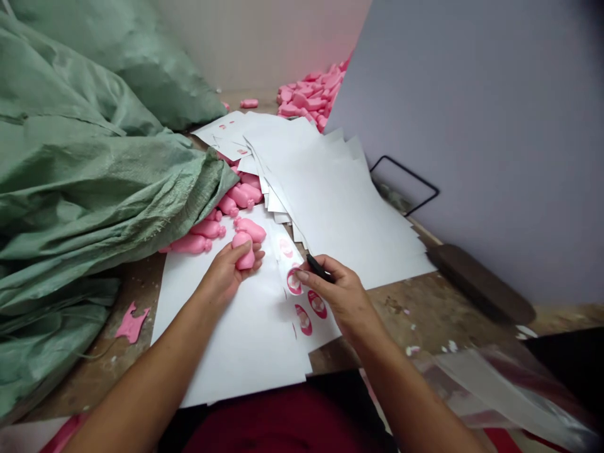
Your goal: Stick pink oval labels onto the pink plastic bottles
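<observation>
- The left hand (pixel 231 267) wraps its fingers around a small pink plastic bottle (pixel 244 250), held just above the blank white sheet (pixel 236 340) that lies at the near edge of the worktable (pixel 415 311)
- The right hand (pixel 342 292) rests on a label sheet (pixel 306 308) beside it; thumb and forefinger pinch together at an oval pink-and-white sticker (pixel 294 281), while a slim black tool (pixel 319 268), perhaps tweezers or a pen, lies tucked under the fingers
- Judging by this, the step in hand is lifting one sticker off its backing, with the bottle ready to receive it
- The next move would call for peeling the sticker clean without creasing it, turning the bottle's flat face toward it, and pressing it on straight
- More pink bottles (pixel 221 220) spill from the mouth of a green woven sack (pixel 94 176) along the table's left side, touching the white sheet's far edge
- A fanned stack of spent backing sheets (pixel 330 195) covers the middle of the table
- A second heap of pink bottles (pixel 311 97) sits at the far edge, well apart from the hands
- A pink plastic scrap (pixel 131 322) lies near the left edge
</observation>
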Tool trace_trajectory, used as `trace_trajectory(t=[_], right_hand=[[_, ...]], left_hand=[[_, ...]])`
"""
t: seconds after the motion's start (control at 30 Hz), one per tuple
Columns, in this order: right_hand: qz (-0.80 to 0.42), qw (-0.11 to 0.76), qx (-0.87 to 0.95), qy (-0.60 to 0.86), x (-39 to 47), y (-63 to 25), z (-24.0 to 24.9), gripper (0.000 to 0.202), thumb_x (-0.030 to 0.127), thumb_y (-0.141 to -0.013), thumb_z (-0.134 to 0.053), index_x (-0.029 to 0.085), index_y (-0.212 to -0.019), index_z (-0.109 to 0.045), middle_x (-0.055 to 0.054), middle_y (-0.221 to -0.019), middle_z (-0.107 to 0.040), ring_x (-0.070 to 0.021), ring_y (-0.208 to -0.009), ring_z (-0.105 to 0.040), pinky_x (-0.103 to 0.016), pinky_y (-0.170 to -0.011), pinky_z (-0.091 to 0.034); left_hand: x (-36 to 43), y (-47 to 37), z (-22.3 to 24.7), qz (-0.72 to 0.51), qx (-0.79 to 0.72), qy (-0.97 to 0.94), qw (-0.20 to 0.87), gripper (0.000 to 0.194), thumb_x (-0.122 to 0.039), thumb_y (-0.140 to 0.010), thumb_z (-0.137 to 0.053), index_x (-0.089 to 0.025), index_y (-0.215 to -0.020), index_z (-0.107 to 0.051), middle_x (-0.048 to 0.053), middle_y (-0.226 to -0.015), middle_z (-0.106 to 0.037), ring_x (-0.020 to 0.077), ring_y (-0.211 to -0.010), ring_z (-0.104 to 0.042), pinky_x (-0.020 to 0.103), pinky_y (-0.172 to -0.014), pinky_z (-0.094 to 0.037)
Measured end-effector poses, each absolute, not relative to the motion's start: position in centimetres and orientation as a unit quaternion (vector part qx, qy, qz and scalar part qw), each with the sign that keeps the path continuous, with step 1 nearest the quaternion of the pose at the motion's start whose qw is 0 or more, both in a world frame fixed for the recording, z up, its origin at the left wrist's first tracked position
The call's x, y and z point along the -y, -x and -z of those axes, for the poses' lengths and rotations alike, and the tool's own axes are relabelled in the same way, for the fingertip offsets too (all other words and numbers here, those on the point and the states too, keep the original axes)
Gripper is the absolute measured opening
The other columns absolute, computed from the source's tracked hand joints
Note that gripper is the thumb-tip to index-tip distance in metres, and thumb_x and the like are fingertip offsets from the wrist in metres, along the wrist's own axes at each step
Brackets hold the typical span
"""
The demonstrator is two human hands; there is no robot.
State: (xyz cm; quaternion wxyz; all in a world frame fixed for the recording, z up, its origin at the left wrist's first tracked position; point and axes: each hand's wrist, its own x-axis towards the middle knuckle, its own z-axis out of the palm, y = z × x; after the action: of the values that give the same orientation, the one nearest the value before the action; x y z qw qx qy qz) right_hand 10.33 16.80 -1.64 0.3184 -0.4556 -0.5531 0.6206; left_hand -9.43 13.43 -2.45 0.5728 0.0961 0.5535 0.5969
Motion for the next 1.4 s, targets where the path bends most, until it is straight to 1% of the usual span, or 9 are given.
trace_trajectory(t=[0.13, 0.23, 0.4, 0.5, 0.57, 0.67, 0.93, 1.13, 1.4], right_hand=[[-0.616, 0.337, 0.550, 0.453, -15.4, -10.7, 0.5, 0.026, 0.046, -0.077, -0.072, 0.022, -0.080, -0.063, 0.004, -0.066, -0.052, -0.0130, -0.059, -0.045, -0.028, -0.058, -0.036], [-0.627, 0.331, 0.565, 0.423, -14.2, -11.0, -0.6, 0.025, 0.047, -0.082, -0.066, 0.022, -0.081, -0.062, 0.004, -0.067, -0.051, -0.0129, -0.061, -0.045, -0.028, -0.059, -0.037], [-0.623, 0.312, 0.607, 0.383, -12.7, -11.1, -1.3, 0.021, 0.039, -0.081, -0.070, 0.022, -0.076, -0.059, 0.003, -0.071, -0.052, -0.0130, -0.065, -0.047, -0.028, -0.062, -0.038], [-0.640, 0.299, 0.597, 0.380, -12.2, -10.9, -1.0, 0.021, 0.037, -0.079, -0.072, 0.024, -0.086, -0.058, 0.004, -0.072, -0.055, -0.0131, -0.065, -0.049, -0.028, -0.061, -0.039], [-0.647, 0.298, 0.588, 0.383, -12.0, -10.8, -0.8, 0.028, 0.036, -0.076, -0.073, 0.026, -0.096, -0.055, 0.005, -0.070, -0.057, -0.0130, -0.063, -0.050, -0.027, -0.060, -0.040], [-0.640, 0.301, 0.587, 0.393, -11.9, -10.5, -0.8, 0.031, 0.035, -0.076, -0.071, 0.026, -0.097, -0.050, 0.007, -0.067, -0.058, -0.0123, -0.059, -0.049, -0.027, -0.058, -0.039], [-0.585, 0.314, 0.627, 0.408, -11.7, -10.2, -0.7, 0.024, 0.033, -0.078, -0.067, 0.026, -0.094, -0.050, 0.004, -0.076, -0.058, -0.0146, -0.069, -0.055, -0.029, -0.062, -0.042], [-0.582, 0.311, 0.631, 0.409, -11.8, -10.2, -0.7, 0.024, 0.033, -0.079, -0.066, 0.026, -0.093, -0.048, 0.001, -0.084, -0.060, -0.0173, -0.079, -0.059, -0.030, -0.065, -0.042], [-0.570, 0.304, 0.638, 0.419, -11.7, -10.0, -0.5, 0.025, 0.036, -0.080, -0.065, 0.026, -0.095, -0.049, 0.003, -0.076, -0.058, -0.0162, -0.071, -0.055, -0.031, -0.066, -0.042]], left_hand=[[-11.9, 8.1, 0.4, -0.563, -0.568, -0.148, 0.582, 0.024, -0.020, -0.081, -0.071, -0.012, -0.102, -0.061, 0.013, -0.102, -0.071, 0.0186, -0.084, -0.070, 0.027, -0.070, -0.056], [-9.7, 6.5, -1.0, -0.538, -0.556, -0.179, 0.608, 0.028, -0.026, -0.083, -0.071, -0.014, -0.107, -0.060, 0.012, -0.106, -0.070, 0.0176, -0.085, -0.069, 0.027, -0.070, -0.056], [-6.5, 4.0, -1.7, -0.576, -0.476, -0.126, 0.653, 0.029, -0.036, -0.095, -0.055, -0.019, -0.118, -0.059, 0.008, -0.106, -0.067, 0.0155, -0.088, -0.066, 0.028, -0.075, -0.057], [-5.6, 3.3, -1.6, -0.586, -0.449, -0.090, 0.669, 0.035, -0.044, -0.099, -0.046, -0.019, -0.120, -0.058, 0.008, -0.106, -0.068, 0.0158, -0.087, -0.067, 0.027, -0.073, -0.057], [-5.4, 3.0, -1.6, -0.584, -0.447, -0.076, 0.674, 0.041, -0.048, -0.100, -0.040, -0.019, -0.122, -0.057, 0.009, -0.104, -0.068, 0.0165, -0.086, -0.067, 0.027, -0.072, -0.056], [-5.1, 2.8, -1.7, -0.579, -0.459, -0.076, 0.670, 0.046, -0.051, -0.100, -0.035, -0.019, -0.123, -0.058, 0.009, -0.101, -0.069, 0.0169, -0.086, -0.067, 0.027, -0.072, -0.056], [-4.9, 2.3, -1.7, -0.588, -0.469, -0.104, 0.651, 0.049, -0.051, -0.101, -0.034, -0.017, -0.123, -0.060, 0.010, -0.102, -0.069, 0.0177, -0.091, -0.066, 0.027, -0.072, -0.055], [-4.8, 2.1, -1.7, -0.577, -0.502, -0.116, 0.634, 0.050, -0.052, -0.100, -0.035, -0.016, -0.127, -0.057, 0.012, -0.108, -0.067, 0.0195, -0.092, -0.065, 0.027, -0.067, -0.055], [-4.4, 2.1, -1.2, -0.571, -0.508, -0.151, 0.627, 0.048, -0.054, -0.099, -0.039, -0.018, -0.127, -0.055, 0.011, -0.119, -0.063, 0.0198, -0.100, -0.061, 0.028, -0.071, -0.054]])
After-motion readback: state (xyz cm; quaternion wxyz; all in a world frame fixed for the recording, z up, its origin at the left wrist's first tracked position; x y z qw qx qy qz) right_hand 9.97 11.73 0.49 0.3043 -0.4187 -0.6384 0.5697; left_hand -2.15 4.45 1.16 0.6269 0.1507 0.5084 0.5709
